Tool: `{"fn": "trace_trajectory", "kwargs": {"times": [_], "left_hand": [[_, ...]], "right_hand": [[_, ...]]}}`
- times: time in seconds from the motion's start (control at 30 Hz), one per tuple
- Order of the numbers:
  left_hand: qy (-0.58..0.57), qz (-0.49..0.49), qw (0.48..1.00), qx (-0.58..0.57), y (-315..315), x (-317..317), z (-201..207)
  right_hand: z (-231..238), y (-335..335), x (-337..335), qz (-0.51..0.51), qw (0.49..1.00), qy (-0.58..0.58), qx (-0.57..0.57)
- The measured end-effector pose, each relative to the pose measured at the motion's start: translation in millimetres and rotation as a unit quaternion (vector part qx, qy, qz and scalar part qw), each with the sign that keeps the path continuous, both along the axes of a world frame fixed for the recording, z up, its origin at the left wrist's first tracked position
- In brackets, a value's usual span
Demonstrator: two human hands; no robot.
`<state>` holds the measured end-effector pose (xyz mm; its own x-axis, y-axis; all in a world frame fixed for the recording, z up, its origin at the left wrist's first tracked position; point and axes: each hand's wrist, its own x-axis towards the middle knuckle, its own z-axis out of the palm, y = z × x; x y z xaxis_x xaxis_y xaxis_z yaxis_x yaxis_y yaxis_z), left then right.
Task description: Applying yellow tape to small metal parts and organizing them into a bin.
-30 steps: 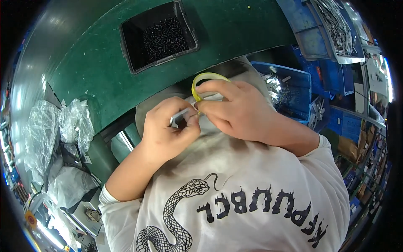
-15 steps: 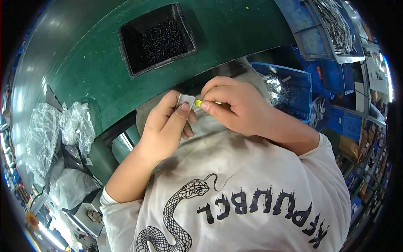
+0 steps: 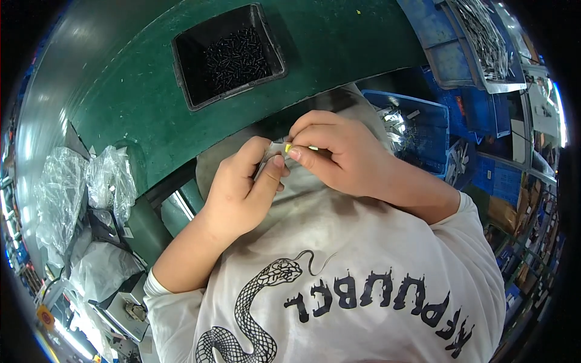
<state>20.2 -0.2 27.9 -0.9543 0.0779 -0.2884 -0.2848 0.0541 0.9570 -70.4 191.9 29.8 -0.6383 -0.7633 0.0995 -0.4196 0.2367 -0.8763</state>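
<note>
My left hand (image 3: 239, 187) pinches a small flat silver-grey metal plate (image 3: 272, 150) between thumb and fingers, in front of my lap. Mostly covered by those fingers, the plate shows only its upper edge and part of one face. My right hand (image 3: 348, 151) is closed around a thin yellow-green piece (image 3: 288, 147). One end of it sticks out from the fingertips and meets the plate's right edge; its kind cannot be made out. The tips of both hands are almost touching.
On the green table (image 3: 145, 121) stands a black bin (image 3: 184, 78) of small black cylindrical parts. At right are a blue crate (image 3: 433, 130) with metal pieces and a blue tray (image 3: 448, 60) of long metal strips. Clear plastic bags (image 3: 112, 178) lie at left.
My left hand has turned and shifted slightly right, tilting the plate so less of its face shows. The yellow-green piece is now closer against it. My right hand has hardly moved.
</note>
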Motion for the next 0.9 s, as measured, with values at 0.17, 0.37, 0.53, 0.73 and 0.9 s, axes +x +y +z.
{"fn": "trace_trajectory", "kwargs": {"times": [0.17, 0.37, 0.53, 0.73, 0.9], "left_hand": [[0.014, -0.004, 1.000, -0.020, -1, 0, -3], [0.023, -0.003, 0.999, -0.031, -1, -1, -3], [0.063, -0.013, 0.996, -0.063, -2, 1, -6], [0.079, -0.054, 0.970, -0.225, 3, -5, 10], [0.126, -0.046, 0.946, -0.296, 4, -1, 0]], "right_hand": [[3, 0, 0, -0.002, 1.000, -0.017, 0.011], [3, 0, 0, -0.004, 1.000, -0.016, 0.009], [3, -2, 1, -0.007, 1.000, -0.019, 0.010], [0, -5, 2, -0.022, 0.997, -0.065, 0.027], [2, -8, -2, -0.011, 0.996, -0.067, 0.065]]}}
